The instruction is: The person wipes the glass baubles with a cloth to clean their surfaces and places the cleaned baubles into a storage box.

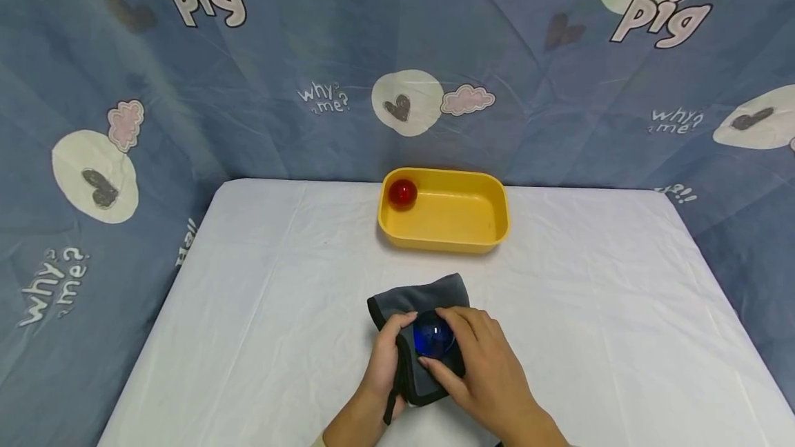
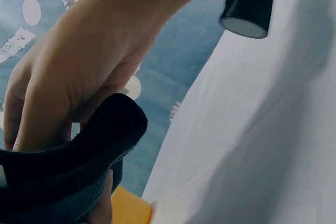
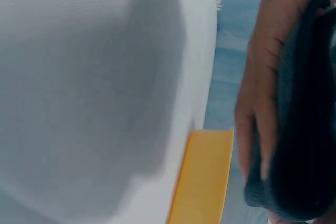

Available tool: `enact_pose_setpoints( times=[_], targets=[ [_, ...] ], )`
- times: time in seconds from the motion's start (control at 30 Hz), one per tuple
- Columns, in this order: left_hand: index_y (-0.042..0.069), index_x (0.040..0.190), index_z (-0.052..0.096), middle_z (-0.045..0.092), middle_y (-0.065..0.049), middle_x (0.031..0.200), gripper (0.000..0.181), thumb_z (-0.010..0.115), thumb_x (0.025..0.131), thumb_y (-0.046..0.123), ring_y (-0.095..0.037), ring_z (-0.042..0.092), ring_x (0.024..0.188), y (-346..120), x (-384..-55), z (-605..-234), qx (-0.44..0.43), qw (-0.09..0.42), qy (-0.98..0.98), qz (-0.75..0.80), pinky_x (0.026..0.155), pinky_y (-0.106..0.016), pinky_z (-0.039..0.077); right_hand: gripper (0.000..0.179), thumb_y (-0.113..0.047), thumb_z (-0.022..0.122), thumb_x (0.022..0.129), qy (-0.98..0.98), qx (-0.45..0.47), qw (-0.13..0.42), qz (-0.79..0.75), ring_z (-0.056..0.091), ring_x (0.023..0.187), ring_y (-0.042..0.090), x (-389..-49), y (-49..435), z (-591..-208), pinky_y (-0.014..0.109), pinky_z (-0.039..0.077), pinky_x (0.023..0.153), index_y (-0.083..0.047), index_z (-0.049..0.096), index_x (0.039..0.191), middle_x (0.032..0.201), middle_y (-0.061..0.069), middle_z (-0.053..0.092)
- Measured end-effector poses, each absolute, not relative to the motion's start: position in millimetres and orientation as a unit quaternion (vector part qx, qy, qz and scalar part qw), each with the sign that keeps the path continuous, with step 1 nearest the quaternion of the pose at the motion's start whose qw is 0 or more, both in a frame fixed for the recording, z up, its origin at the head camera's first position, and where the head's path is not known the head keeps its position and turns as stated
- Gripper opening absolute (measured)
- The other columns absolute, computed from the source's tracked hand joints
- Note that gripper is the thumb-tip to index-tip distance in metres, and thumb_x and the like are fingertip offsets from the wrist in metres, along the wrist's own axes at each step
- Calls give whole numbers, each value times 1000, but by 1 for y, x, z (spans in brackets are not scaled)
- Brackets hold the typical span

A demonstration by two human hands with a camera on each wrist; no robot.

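A shiny, see-through blue ball point(image 1: 432, 334) sits against a folded dark grey cloth with black edging point(image 1: 417, 299). The left hand point(image 1: 380, 370) grips the cloth from the left side, its thumb reaching up to the ball's edge and its other fingers hidden behind the cloth. From the right, the right hand point(image 1: 491, 371) pinches the ball between thumb and fingertips. Both wrist views show the cloth close up, with the ball hidden there.
Beyond the hands, a yellow tray point(image 1: 444, 245) stands at the back of the white-covered table point(image 1: 279, 309). A red ball point(image 1: 402, 193) lies in its left end. Blue printed fabric point(image 1: 310, 33) hangs behind and at both sides.
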State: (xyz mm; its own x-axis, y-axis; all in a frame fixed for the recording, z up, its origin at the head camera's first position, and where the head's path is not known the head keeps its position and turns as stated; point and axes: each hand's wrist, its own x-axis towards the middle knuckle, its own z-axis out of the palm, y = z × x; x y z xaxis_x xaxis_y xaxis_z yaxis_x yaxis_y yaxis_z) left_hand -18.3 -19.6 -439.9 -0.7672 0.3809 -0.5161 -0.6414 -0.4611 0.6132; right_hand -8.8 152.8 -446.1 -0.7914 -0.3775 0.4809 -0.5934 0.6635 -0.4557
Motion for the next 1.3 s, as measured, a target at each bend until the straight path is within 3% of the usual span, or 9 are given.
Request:
enact_pose_setpoints(
  times=[0.27, 0.63, 0.73, 0.8, 0.97, 1.13, 1.3],
  targets=[
    [5, 154, 32, 55, -13, 136, 69, 43, 101, 49, -19, 62, 111, -18, -16, -441, -171, 305, 433, 831, 97, -36, 54, 57, -57, 74, 92, -901, 248, 172, 310, 51, 95, 12, -14, 153, -443, 29, 48, 82, -6, 68, 119, 102, -5, 64],
    [2, 152, 34, 61, -12, 129, 69, 40, 102, 48, -18, 66, 109, -17, -13, -438, -157, 332, 423, 828, 97, -37, 56, 40, -47, 75, 94, -910, 212, 146, 324, 45, 88, 6, -14, 155, -442, 24, 47, 73, -7, 76, 100, 92, -10, 59],
    [1, 151, 36, 62, -12, 128, 69, 40, 101, 49, -18, 67, 107, -18, -14, -438, -161, 325, 429, 828, 95, -35, 56, 42, -46, 75, 95, -914, 210, 123, 325, 47, 92, 6, -14, 156, -441, 26, 49, 76, -7, 75, 108, 97, -10, 61],
    [2, 151, 36, 62, -12, 129, 69, 41, 101, 49, -17, 67, 106, -19, -14, -437, -162, 317, 433, 828, 94, -34, 57, 51, -50, 74, 95, -916, 214, 108, 323, 50, 99, 7, -12, 157, -439, 30, 52, 83, -6, 72, 120, 105, -8, 63],
    [5, 153, 36, 60, -12, 133, 68, 41, 102, 49, -18, 66, 109, -22, -16, -435, -157, 307, 433, 833, 95, -35, 56, 75, -59, 70, 95, -912, 253, 117, 301, 57, 113, 16, -9, 159, -435, 42, 54, 95, -12, 53, 151, 129, 1, 61],
    [7, 149, 43, 63, -9, 129, 63, 42, 102, 50, -17, 66, 107, -19, -17, -432, -149, 315, 421, 838, 92, -34, 57, 68, -52, 67, 99, -896, 297, 159, 291, 58, 111, 23, -8, 156, -435, 44, 55, 92, -12, 53, 152, 137, 8, 58],
    [6, 151, 41, 62, -10, 130, 66, 41, 102, 49, -18, 66, 108, -17, -15, -431, -149, 320, 420, 836, 94, -34, 56, 63, -54, 65, 99, -898, 281, 161, 297, 60, 110, 22, -6, 154, -435, 43, 56, 92, -8, 60, 143, 128, 8, 60]
  ],
)
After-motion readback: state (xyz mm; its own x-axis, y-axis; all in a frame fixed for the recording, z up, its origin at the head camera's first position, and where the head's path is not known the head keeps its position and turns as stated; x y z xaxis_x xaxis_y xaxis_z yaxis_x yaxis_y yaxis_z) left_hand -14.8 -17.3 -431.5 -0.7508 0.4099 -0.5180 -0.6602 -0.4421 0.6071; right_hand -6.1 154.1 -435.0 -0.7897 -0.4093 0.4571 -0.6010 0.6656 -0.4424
